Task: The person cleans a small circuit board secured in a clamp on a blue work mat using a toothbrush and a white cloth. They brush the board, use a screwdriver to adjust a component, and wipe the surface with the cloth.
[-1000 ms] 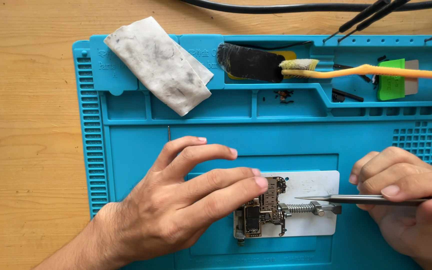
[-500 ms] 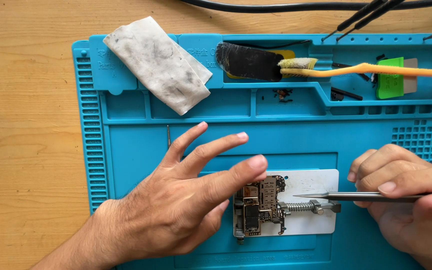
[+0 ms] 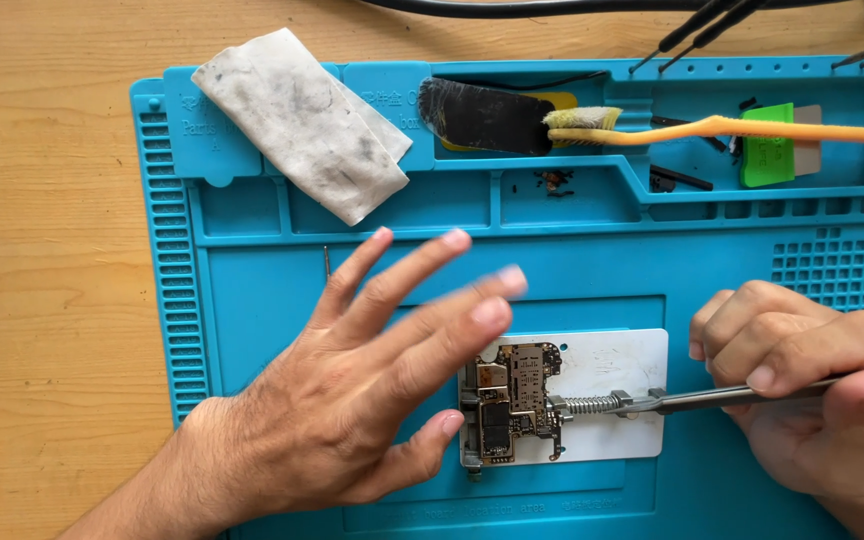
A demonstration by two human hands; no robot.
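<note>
Electronics repair workbench. A blue silicone work mat with moulded compartments [image 3: 252, 300] covers a wooden tabletop [image 3: 42, 250]. At lower centre, a white spring-clamp fixture plate [image 3: 612, 365] holds a small bare circuit board [image 3: 512, 400]. An orange-handled cleaning brush [image 3: 712, 128] lies in the top tray.

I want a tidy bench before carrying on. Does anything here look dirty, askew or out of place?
The white wipe is smudged grey and lies askew across the blue mat's top-left tray walls. The orange toothbrush lies across several compartments. The circuit board sits square in its white holder.
</note>
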